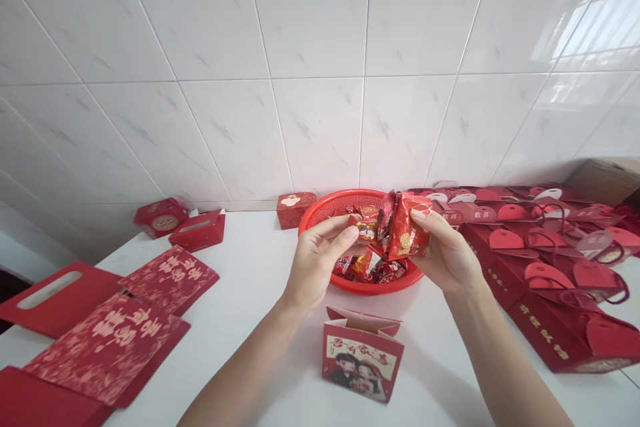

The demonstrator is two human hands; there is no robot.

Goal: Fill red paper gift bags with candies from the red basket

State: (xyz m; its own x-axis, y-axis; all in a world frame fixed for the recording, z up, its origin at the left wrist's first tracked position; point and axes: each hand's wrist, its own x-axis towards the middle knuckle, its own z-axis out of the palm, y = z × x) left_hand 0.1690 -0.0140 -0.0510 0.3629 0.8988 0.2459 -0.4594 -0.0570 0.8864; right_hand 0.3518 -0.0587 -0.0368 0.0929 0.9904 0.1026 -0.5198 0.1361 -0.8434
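Note:
Over the red plastic basket (306, 278), my two hands hold wrapped candies. The fingers of my left hand (320, 257) pinch a small red-and-gold wrapped candy (367, 230). My right hand (453, 253) is closed around red shiny candy packets (407, 223), with the thumb pressed on the front one. Whether the candies in the two hands touch, I cannot tell. More wrapped candies (367, 268) lie in the basket beneath. Nearer to me, between my forearms, a small red box (360, 363) with a cartoon couple printed on its front stands upright, its top open.
On the right stand rows of red gift boxes (530, 317) with cord handles. Flat red boxes and bags (107, 347) lie on the left of the white table (240, 300). Small red boxes (295, 210) sit by the tiled wall (320, 133). A brown carton (605, 183) is at far right.

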